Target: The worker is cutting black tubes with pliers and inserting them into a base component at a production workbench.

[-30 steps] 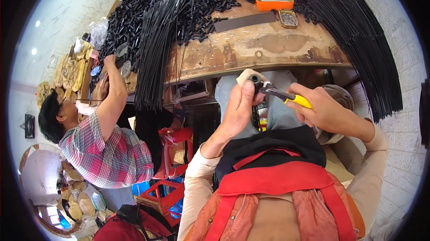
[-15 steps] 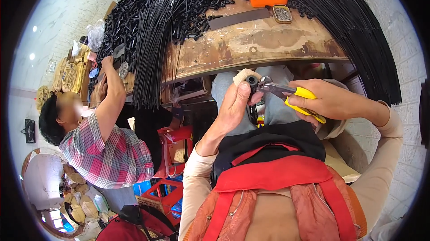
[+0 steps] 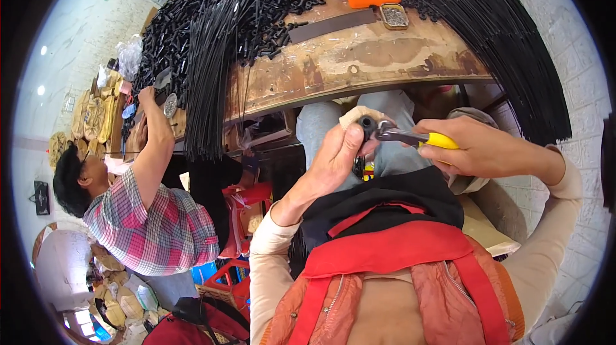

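Over my lap, my left hand (image 3: 338,152) grips a black tubular part (image 3: 367,123) with its round open end facing up. A beige wrap (image 3: 357,114) covers some of that hand's fingers. From the right, my right hand (image 3: 467,146) is closed around the yellow handles of pliers (image 3: 399,135). The metal jaws of the pliers meet the side of the black part; whether they bite on it or on something small there, I cannot tell. The lower end of the part is hidden by my left hand.
A wooden table (image 3: 378,82) spans the front, heaped with black tubular pieces (image 3: 186,37). Bundles of long black rods (image 3: 212,88) hang over its edge at left and right. An orange tin (image 3: 372,2) and a small tray of metal bits (image 3: 394,19) stand there. A co-worker (image 3: 154,216) sits at left.
The pliers have turned so that the handles sit closer together in my right hand. In the picture, the table and the co-worker have shifted slightly left.
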{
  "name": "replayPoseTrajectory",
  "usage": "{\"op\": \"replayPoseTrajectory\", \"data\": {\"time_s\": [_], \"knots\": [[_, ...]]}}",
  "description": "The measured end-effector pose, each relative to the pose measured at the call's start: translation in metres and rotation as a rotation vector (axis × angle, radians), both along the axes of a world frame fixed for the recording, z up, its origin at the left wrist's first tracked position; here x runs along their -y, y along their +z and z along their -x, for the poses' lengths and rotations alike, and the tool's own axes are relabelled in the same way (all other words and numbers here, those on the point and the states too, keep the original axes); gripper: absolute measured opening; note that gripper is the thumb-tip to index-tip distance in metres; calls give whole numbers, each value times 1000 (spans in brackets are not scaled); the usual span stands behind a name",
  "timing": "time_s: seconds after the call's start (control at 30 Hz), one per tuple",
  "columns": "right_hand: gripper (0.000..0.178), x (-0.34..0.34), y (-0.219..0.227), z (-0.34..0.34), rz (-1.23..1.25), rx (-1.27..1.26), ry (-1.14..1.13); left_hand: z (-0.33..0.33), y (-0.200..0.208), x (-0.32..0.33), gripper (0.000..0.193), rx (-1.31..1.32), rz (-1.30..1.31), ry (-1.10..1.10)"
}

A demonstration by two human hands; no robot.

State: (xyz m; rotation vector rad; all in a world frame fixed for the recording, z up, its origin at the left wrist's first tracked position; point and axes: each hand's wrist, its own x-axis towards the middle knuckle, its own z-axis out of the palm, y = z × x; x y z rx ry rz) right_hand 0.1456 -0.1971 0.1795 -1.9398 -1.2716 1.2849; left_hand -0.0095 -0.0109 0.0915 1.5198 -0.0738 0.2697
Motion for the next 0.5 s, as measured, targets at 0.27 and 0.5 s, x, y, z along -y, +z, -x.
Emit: {"op": "replayPoseTrajectory", "data": {"time_s": [0.27,0.5], "knots": [[40,-29,-70,-57,-170,241,-197,19,72,-77,42,266,303,325],[41,-8,-164,-202,-303,1172,-328,134,172,-94,17,180,-441,930]]}}
